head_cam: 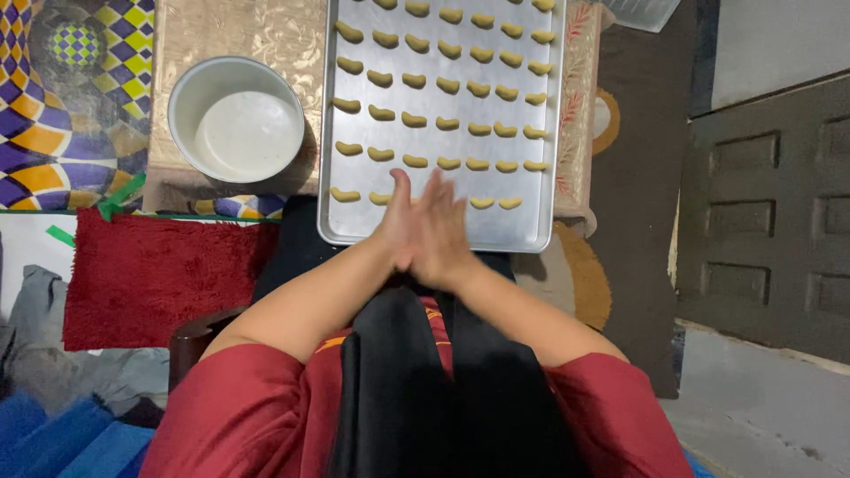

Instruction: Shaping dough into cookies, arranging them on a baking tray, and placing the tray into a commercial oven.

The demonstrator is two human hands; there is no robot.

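While palms press together, fingers (440,196) overlap tray (522,232), crescent dough pieces (448,86) beyond

**Home baking on the floor**

A home: a low table (177,35) under patterned cloth holds a baking tray (531,226) of crescent cookies (447,86) and a white bowl (235,119); a red rug (150,274) lies near left, a dark door (770,221) right.

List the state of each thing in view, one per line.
Left hand: palm pressed against the right hand.
Right hand: pressed to the left, blurred.
Baking tray: flat, mostly filled.
Dough crescents: raw, in rows, apart.
White bowl: upright, nearly empty.
Red mat: spread flat.
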